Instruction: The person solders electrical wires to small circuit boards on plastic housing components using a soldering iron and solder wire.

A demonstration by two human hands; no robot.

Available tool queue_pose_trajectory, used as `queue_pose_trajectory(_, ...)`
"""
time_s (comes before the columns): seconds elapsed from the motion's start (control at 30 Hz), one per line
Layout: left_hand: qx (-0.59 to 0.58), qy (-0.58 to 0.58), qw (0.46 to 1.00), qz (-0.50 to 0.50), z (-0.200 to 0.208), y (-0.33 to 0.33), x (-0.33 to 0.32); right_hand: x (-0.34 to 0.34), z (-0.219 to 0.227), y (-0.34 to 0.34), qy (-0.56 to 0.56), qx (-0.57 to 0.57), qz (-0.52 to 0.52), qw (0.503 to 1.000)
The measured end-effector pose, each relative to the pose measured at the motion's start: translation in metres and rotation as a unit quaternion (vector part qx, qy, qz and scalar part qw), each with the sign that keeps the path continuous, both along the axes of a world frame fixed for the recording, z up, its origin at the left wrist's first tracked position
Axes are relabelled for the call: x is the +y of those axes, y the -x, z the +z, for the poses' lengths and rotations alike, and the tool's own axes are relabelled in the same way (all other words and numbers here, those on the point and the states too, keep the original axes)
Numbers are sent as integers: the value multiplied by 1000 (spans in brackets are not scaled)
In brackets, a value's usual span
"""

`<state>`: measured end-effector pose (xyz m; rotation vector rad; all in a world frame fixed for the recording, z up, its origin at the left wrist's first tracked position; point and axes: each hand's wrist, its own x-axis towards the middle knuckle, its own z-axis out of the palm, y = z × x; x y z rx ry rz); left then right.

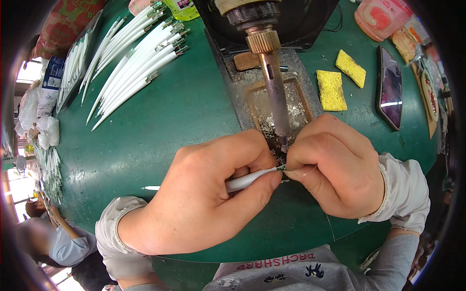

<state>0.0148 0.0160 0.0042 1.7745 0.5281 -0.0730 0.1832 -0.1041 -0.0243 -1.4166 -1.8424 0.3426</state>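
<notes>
My left hand (208, 194) is closed round a slim white stylus pen (245, 181), whose thin tip pokes out on the left. At its right end a small green circuit piece shows between my hands. My right hand (335, 167) pinches at that end, and a thin wire (331, 225) trails from it down toward the table's near edge. Just above my fingertips hangs the tip of a soldering iron (274, 92), held upright with its brass-coloured collar higher up. Behind my hands lies a metal tray (252, 99) littered with silvery solder scraps. The exact contact at my fingertips is hidden.
Several white stylus pens (138, 63) lie fanned out at the far left. Two yellow sponges (332, 90) and a dark phone (390, 89) lie on the right, near a pink tub (381, 18). Another person (68, 242) sits at lower left.
</notes>
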Motion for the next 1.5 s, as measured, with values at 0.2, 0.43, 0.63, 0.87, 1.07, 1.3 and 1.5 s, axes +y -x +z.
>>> queue_pose_trajectory(0.2,39,64,995,64,3,-2,1,4,26,-13,163,129,15,978)
queue_pose_trajectory(0.43,-32,135,985,99,2,-4,6,4,35,-21,275,222,32,935)
queue_pose_trajectory(0.63,-56,160,976,134,3,-7,6,1,32,-13,261,248,-37,932)
queue_pose_trajectory(0.87,-77,155,975,139,6,-7,5,1,24,-11,179,230,-15,956)
queue_pose_trajectory(1.07,-106,157,971,148,6,-5,3,1,22,-11,168,243,-7,955)
queue_pose_trajectory(1.3,-96,143,974,146,12,-3,3,0,23,-12,159,231,4,960)
queue_pose_trajectory(1.5,-37,171,973,150,8,-7,7,0,19,-15,171,239,5,956)
